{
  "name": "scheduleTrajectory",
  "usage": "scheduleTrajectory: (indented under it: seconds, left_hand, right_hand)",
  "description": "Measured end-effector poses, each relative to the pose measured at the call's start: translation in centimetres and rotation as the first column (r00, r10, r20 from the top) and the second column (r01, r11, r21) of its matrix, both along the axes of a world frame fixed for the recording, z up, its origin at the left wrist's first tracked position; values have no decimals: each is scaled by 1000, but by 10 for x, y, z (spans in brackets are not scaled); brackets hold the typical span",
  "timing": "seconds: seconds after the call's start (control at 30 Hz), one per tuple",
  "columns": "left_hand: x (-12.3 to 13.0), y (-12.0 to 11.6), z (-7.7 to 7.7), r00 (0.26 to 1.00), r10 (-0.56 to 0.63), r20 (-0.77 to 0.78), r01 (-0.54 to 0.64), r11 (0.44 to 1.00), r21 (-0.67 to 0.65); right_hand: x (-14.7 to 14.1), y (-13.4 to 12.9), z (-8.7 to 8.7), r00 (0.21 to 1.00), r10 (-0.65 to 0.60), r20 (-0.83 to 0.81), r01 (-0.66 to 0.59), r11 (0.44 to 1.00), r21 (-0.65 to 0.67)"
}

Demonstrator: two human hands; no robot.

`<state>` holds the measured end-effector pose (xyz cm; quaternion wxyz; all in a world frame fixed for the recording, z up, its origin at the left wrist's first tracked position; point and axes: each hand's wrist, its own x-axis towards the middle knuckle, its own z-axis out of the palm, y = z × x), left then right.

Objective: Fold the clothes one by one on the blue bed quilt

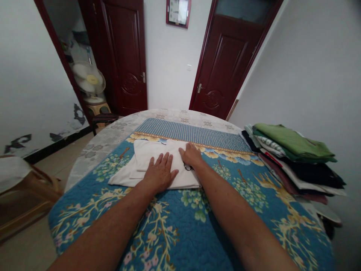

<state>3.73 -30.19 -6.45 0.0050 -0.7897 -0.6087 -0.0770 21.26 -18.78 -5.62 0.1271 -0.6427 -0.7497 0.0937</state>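
White garment — flat beneath left hand and right hand.

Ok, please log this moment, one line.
left hand: flat on folded white cloth | right hand: on its far part | right: green-topped clothes stack

Dark print, perhaps a logo, partly behind the right hand; wall clock cut off above

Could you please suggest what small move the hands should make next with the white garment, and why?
Perhaps the left hand could tuck in the near left corner of the white garment, as it juts out past the rest, while the right hand rests near the far edge.
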Motion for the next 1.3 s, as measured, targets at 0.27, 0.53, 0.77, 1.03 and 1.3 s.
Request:
scheduleTrajectory:
  seconds: [0.27, 0.53, 0.77, 1.03, 1.3]
  left_hand:
    - [2, -2, 7, 1000, 17, 14, -17, 999, -40]
    - [-2, 2, 4, 1000, -4, 24, 4, 1000, -26]
    - [-1, -2, 20, 996, 80, 43, -85, 991, 104]
    - [8, -21, 45, 984, 176, 35, -173, 982, -73]
    - [-2, -17, 49, 963, 165, 215, -135, 980, -145]
  right_hand:
    - [-6, 21, -4, 995, -87, -44, 90, 993, 77]
    - [2, -24, -12, 995, -75, -58, 88, 964, 252]
    - [16, -90, -11, 1000, -8, -4, 8, 980, 197]
    - [24, -152, -12, 998, 49, 48, -55, 989, 136]
    - [27, -156, -5, 999, 52, 12, -53, 995, 89]
